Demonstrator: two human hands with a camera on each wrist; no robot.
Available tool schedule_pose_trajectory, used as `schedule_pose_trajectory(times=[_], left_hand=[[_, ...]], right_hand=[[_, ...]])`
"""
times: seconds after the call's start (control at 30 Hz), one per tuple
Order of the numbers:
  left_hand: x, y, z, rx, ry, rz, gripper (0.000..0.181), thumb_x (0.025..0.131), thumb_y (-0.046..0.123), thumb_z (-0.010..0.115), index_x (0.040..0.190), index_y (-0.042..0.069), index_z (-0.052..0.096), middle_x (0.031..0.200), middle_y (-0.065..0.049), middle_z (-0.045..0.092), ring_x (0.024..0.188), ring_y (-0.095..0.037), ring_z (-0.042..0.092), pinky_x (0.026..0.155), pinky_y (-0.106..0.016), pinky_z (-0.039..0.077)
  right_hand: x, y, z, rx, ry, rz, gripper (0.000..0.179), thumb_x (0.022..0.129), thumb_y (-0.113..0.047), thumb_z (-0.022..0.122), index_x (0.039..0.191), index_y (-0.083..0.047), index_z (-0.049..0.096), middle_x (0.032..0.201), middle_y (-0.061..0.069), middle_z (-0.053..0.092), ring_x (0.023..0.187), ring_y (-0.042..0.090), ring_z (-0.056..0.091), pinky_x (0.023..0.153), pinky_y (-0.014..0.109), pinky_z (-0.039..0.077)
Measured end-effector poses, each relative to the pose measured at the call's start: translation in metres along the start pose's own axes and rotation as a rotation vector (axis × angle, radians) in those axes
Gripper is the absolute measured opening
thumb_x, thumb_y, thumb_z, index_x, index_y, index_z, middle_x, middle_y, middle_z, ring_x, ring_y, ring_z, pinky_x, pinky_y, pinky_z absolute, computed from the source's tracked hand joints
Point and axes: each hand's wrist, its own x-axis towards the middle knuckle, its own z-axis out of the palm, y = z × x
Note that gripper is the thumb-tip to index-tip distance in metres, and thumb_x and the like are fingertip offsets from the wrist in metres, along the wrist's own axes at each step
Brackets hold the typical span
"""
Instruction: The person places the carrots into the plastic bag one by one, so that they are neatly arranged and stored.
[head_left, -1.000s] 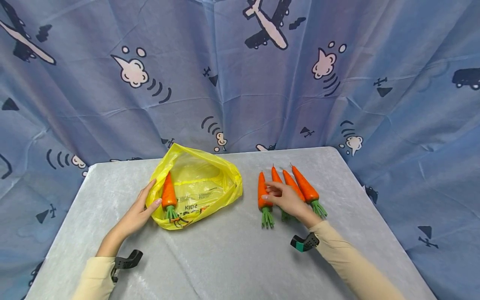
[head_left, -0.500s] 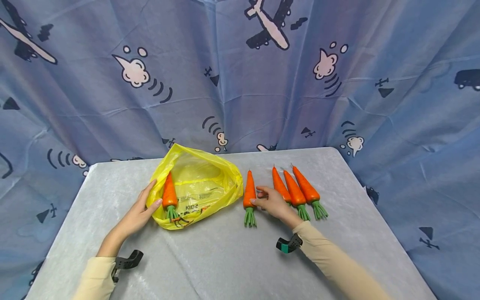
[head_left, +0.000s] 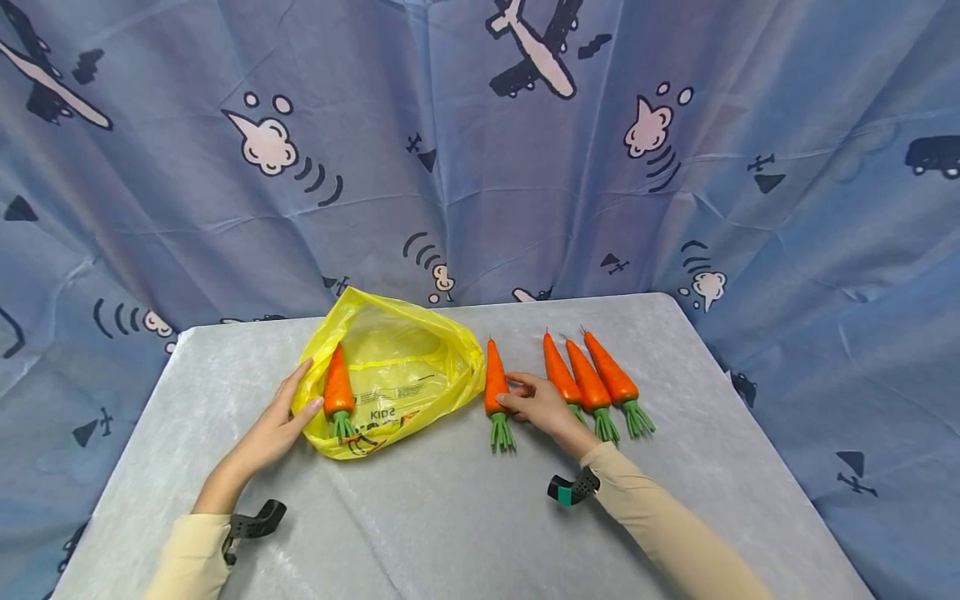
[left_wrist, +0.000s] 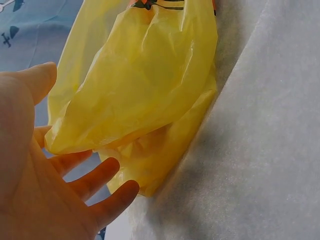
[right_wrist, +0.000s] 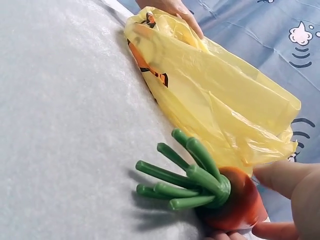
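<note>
A yellow plastic bag (head_left: pixel 461 367) lies on the table with its mouth spread, an orange toy-like carrot (head_left: pixel 339 387) with a green top inside its left part. My left hand (head_left: pixel 277 427) rests at the bag's left side, thumb near the rim. The left wrist view has those fingers (left_wrist: pixel 97 177) loosely extended against the yellow plastic, thumb apart from it. Just right of the bag, my right hand (head_left: pixel 546 408) grips another carrot (head_left: pixel 495 379) between thumb and fingers. In the right wrist view that carrot's green stalks (right_wrist: pixel 200 187) point away from the hand, beside the bag.
Further right, three more carrots lie side by side: a left one (head_left: pixel 561 371), a middle one (head_left: pixel 587 377) and a right one (head_left: pixel 611 371). A pale cloth covers the table (head_left: pixel 450 517). Behind its back edge hangs a blue printed curtain (head_left: pixel 480 167).
My right hand has moved left with the leftmost carrot of the row, bringing it beside the bag and away from the other three. My left hand and the bag have stayed put.
</note>
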Motion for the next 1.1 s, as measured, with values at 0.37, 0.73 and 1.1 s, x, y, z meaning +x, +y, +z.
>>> schedule_pose_trajectory(times=[0.37, 0.73, 1.1], left_hand=[[-0.0001, 0.0007, 0.0006, -0.006, -0.002, -0.006, 0.074, 0.104, 0.032, 0.049, 0.161, 0.024, 0.003, 0.163, -0.027, 0.012, 0.148, -0.053, 0.015, 0.111, -0.075, 0.019], [0.0002, 0.0016, 0.0, -0.006, -0.003, -0.008, 0.074, 0.104, 0.032, 0.05, 0.161, 0.023, 0.002, 0.163, -0.027, 0.011, 0.148, -0.053, 0.015, 0.112, -0.074, 0.019], [0.0, 0.0003, 0.0002, -0.006, 0.002, 0.0, 0.074, 0.104, 0.031, 0.05, 0.161, 0.023, 0.003, 0.163, -0.027, 0.012, 0.148, -0.053, 0.015, 0.112, -0.075, 0.019]], right_hand=[[0.0027, -0.0041, 0.0064, -0.133, 0.077, -0.015, 0.067, 0.086, -0.035, 0.077, 0.143, -0.01, 0.052, 0.104, 0.01, 0.065, 0.071, 0.011, 0.064, 0.065, 0.023, 0.053], [0.0007, -0.0061, 0.0063, -0.091, 0.082, 0.004, 0.063, 0.086, -0.028, 0.077, 0.142, -0.01, 0.054, 0.102, 0.01, 0.064, 0.073, 0.012, 0.064, 0.068, 0.025, 0.057], [0.0019, -0.0018, 0.002, -0.044, 0.085, 0.022, 0.063, 0.084, -0.026, 0.078, 0.141, -0.012, 0.055, 0.107, 0.012, 0.063, 0.077, 0.012, 0.063, 0.07, 0.026, 0.059]])
